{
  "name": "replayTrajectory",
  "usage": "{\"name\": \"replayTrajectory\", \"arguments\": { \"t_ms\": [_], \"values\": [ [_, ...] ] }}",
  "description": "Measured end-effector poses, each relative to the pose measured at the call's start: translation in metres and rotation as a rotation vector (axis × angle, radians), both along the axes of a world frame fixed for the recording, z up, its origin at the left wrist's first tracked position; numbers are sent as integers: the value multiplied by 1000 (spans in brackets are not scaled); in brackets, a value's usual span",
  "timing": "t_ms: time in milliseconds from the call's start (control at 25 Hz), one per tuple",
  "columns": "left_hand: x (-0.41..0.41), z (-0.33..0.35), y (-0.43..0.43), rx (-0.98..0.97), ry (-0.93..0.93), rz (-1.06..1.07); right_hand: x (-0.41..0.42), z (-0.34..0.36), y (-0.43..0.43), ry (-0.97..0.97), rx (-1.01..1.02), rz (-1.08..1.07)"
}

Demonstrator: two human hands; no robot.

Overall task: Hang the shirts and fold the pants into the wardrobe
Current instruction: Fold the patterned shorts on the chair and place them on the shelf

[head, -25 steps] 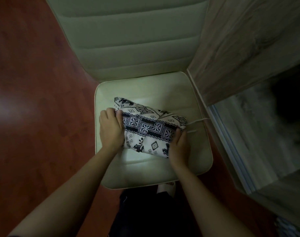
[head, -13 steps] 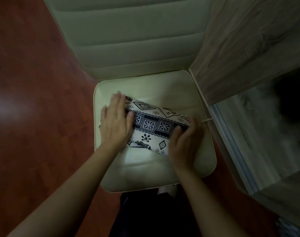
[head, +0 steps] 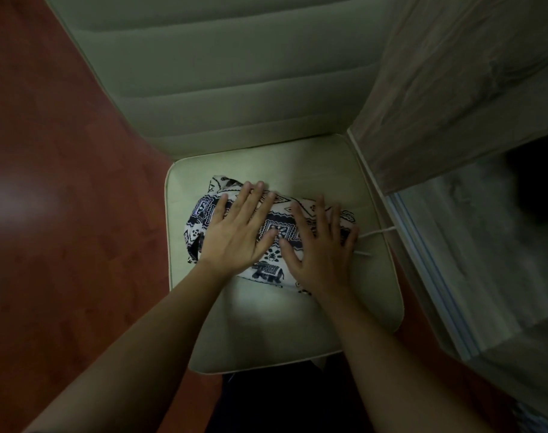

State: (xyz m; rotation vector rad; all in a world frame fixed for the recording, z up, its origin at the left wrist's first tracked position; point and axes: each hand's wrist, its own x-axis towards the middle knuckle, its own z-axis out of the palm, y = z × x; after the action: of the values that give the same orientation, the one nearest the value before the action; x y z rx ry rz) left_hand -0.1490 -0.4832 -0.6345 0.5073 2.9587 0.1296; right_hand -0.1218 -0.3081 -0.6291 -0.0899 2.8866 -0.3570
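A folded pair of pants (head: 276,228) in white cloth with a dark blue elephant and diamond print lies on the cream seat of a chair (head: 266,323). My left hand (head: 237,232) lies flat on the bundle's left half, fingers straight and spread. My right hand (head: 321,248) presses flat on its right half, fingers straight. A white drawstring (head: 377,234) trails from under the right hand toward the seat's right edge. Both hands hide most of the fabric's top.
The chair's padded backrest (head: 235,73) rises behind the seat. A wooden wardrobe (head: 469,89) stands close on the right, its lower opening (head: 485,245) beside the seat. Red-brown floor (head: 63,214) spreads to the left.
Both hands gripped the pants' ends a second ago; they have since let go and moved onto the top of the bundle, lying flat. The pants are folded more compactly.
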Motion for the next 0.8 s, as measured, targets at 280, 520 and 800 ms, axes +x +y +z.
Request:
{"name": "replayTrajectory", "arguments": {
  "t_ms": [280,520,800],
  "values": [
    [10,-7,10,48,22,205,1,-8,-5,41,4,-86],
    [1,-8,16,30,-19,246,-2,-18,-5,136,-46,-130],
    [1,-10,17,82,-53,234,-3,-18,0,161,-93,-123]
  ]
}}
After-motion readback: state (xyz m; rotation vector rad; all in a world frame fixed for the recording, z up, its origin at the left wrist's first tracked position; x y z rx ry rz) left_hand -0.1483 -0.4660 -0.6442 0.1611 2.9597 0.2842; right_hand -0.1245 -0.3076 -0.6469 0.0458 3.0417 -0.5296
